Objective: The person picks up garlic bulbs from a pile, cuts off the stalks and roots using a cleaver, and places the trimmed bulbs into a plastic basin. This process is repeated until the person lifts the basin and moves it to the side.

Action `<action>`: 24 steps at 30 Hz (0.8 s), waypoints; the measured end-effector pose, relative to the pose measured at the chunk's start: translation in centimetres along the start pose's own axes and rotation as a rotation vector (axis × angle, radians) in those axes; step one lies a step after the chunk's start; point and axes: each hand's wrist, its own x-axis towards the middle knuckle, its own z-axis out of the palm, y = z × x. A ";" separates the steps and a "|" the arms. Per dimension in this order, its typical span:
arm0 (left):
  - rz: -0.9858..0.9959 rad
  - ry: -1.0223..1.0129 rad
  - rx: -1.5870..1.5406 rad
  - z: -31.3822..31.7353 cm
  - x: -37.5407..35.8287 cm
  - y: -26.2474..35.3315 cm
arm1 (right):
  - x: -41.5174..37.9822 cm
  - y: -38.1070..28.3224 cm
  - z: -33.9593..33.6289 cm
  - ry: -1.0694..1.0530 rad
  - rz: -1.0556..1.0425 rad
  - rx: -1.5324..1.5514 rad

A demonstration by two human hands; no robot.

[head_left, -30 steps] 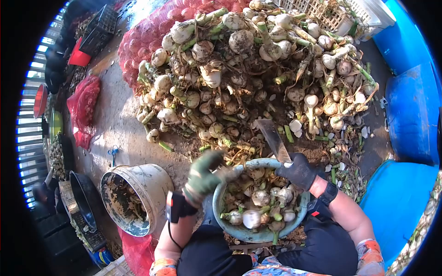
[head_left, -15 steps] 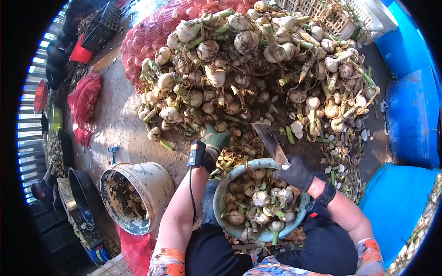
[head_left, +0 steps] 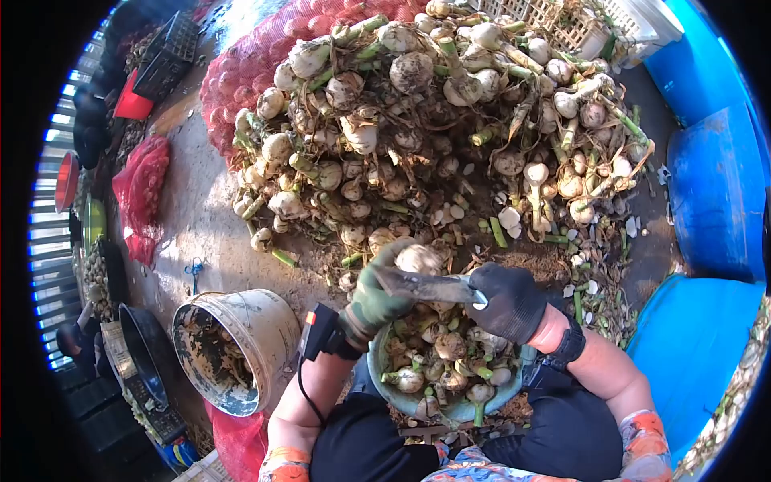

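Observation:
My left hand (head_left: pixel 376 299), in a green glove, is closed on a garlic bulb (head_left: pixel 418 259) above the far rim of the round basin. My right hand (head_left: pixel 507 302), in a dark glove, grips the handle of a wide knife (head_left: pixel 434 287). Its blade points left and reaches my left fingers, just below the bulb. Trimmed bulbs with short green stems lie in the basin (head_left: pixel 381 384) between my legs. Beyond my hands rises a large heap of garlic (head_left: pixel 345 173) with roots and stalks.
A dirty white bucket (head_left: pixel 269 329) lies tilted at the left. Red mesh sacks (head_left: pixel 143 189) are at the left and behind the heap. Blue tubs (head_left: pixel 715 201) line the right side. Cut stems and peel litter the floor. Part of another person (head_left: pixel 74 337) shows at far left.
My left hand has come back from the heap's edge and up, now with a bulb in it. My right hand has turned the knife from pointing away to lying nearly level toward the left hand.

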 end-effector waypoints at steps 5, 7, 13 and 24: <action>-0.113 0.130 -0.237 4.1 -2.1 1.8 | 0.0 -0.8 -0.9 -0.088 -0.085 -0.045; -0.116 0.125 -0.209 4.5 -2.4 1.6 | -0.2 -0.6 -0.9 -0.067 -0.096 -0.017; -0.131 0.092 -0.043 5.3 -2.8 1.1 | -1.0 1.1 0.0 -0.101 -0.122 -0.052; -0.012 -0.250 -0.018 5.4 -1.8 4.4 | -3.4 6.9 0.8 -0.095 0.371 -0.137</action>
